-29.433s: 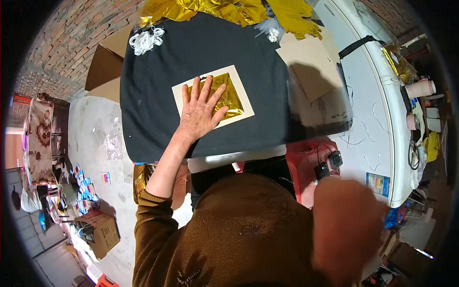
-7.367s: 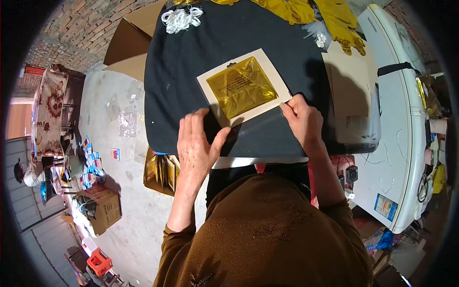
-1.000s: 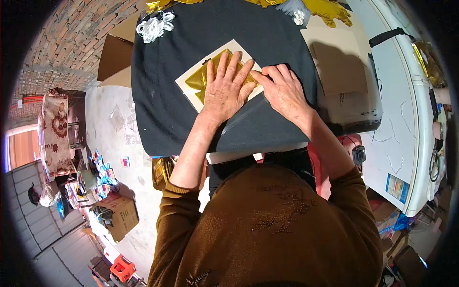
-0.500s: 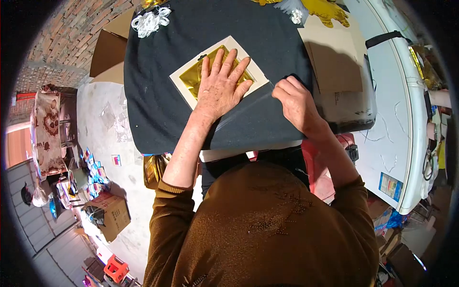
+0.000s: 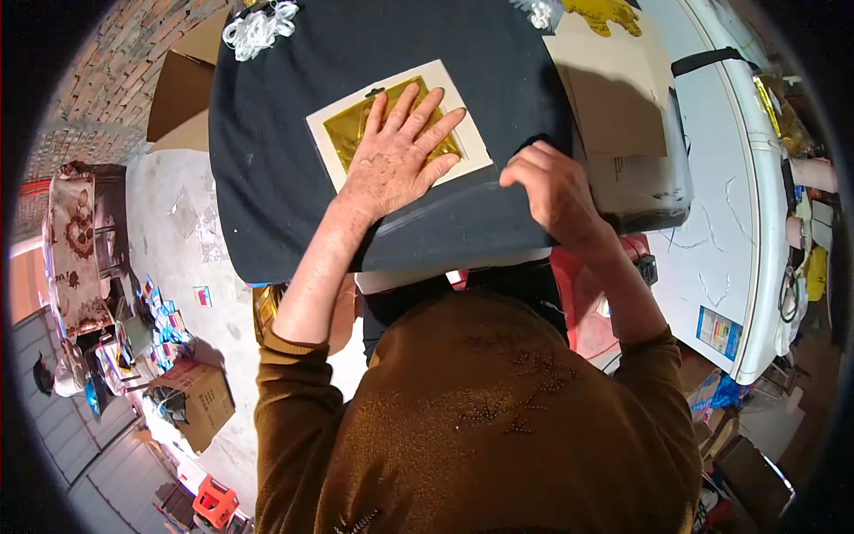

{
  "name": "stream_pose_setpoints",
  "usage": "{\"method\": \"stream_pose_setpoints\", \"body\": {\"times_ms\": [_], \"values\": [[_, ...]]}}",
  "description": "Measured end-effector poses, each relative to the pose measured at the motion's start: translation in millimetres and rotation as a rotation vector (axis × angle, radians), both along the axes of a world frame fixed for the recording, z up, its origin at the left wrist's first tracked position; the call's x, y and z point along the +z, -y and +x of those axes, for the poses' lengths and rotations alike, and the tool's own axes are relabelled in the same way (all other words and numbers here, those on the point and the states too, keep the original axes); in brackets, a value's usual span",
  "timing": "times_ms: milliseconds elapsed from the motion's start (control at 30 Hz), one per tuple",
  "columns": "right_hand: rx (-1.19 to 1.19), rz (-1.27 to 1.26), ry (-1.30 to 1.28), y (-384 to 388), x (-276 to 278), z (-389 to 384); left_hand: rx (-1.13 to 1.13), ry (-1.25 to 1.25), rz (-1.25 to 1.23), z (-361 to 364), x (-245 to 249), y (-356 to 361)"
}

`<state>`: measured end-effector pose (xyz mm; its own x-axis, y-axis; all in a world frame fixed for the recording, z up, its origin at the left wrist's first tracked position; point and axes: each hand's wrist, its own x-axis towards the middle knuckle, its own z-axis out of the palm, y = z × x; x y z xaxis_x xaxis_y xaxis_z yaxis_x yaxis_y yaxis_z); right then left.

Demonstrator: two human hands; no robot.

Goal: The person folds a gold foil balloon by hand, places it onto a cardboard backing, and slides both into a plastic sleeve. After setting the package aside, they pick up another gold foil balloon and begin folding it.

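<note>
A cream card frame with a shiny gold foil middle lies at a slant on the black cloth. A small dark hanging hole shows at its top edge. My left hand rests flat on the gold part, fingers spread. A strip of clear plastic film runs along the card's near side toward my right hand. That hand is just right of the card, its fingers curled in a pinch at the film's end. The fingertips are partly hidden, and the film is hard to see.
White string bundles lie at the table's far left, with another white tuft at the far right. Brown cardboard and a gold foil piece are on the right. An open carton stands left of the table.
The card has turned slightly clockwise under my left hand. My right hand stays pinched near its right corner. The whole view has shifted a little.
</note>
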<state>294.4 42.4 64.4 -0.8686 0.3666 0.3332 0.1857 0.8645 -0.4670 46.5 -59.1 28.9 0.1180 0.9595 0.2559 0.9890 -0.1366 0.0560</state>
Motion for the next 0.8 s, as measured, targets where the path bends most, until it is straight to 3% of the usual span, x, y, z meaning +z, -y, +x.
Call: {"method": "stream_pose_setpoints", "body": {"times_ms": [67,167,500,800], "values": [[-0.044,0.024,-0.101,7.9,6.4,-4.7,-0.058,-0.027,-0.022,-0.1,0.5,3.9],[0.191,0.279,-0.041,11.0,2.4,0.4,-0.089,-0.046,-0.045,0.2,1.9,5.0],[0.017,0.104,0.066,28.4,-6.1,-2.2,-0.076,-0.027,-0.031,-0.1,-3.5,4.8],[0.109,0.105,0.193,20.4,1.9,-0.8,-0.076,-0.035,0.004,-0.7,-8.1,3.6]]}}
